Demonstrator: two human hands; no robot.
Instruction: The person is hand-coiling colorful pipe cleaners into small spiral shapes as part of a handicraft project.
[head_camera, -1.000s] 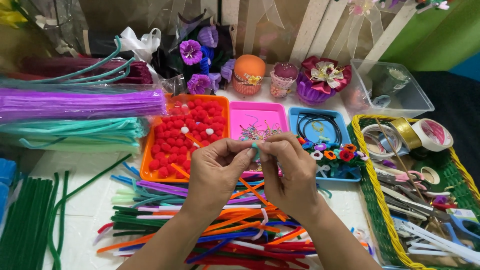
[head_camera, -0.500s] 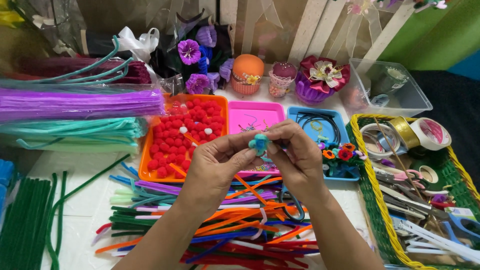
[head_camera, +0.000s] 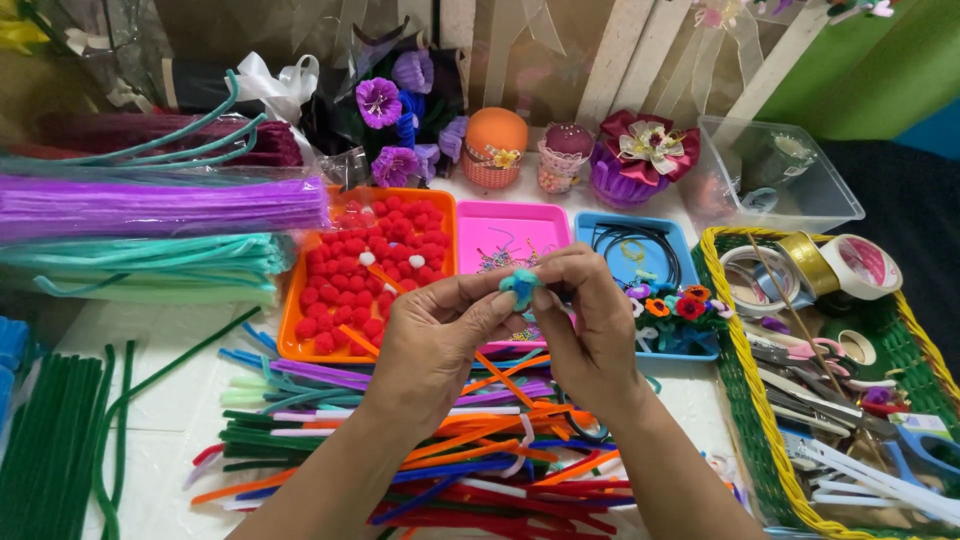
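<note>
Both of my hands are raised over a craft table, fingertips meeting. Between them sits a small teal fuzzy pipe-cleaner piece (head_camera: 520, 287), curled into a little ball. My left hand (head_camera: 435, 340) pinches it from the left with thumb and forefinger. My right hand (head_camera: 590, 325) grips it from the right, fingers curled around it. Under my wrists lies a loose heap of mixed-colour pipe cleaners (head_camera: 440, 460).
An orange tray (head_camera: 300, 340) of red pompoms, a pink tray (head_camera: 480, 215) and a blue tray (head_camera: 680, 250) stand behind my hands. Bagged purple and teal pipe cleaners (head_camera: 150, 210) lie at left, green ones (head_camera: 50, 450) near left. A green wicker basket (head_camera: 745, 400) with tape rolls and scissors sits right.
The teal piece between my fingers has become a tighter, rounder ball. My hands have shifted slightly and the fingers have turned around it.
</note>
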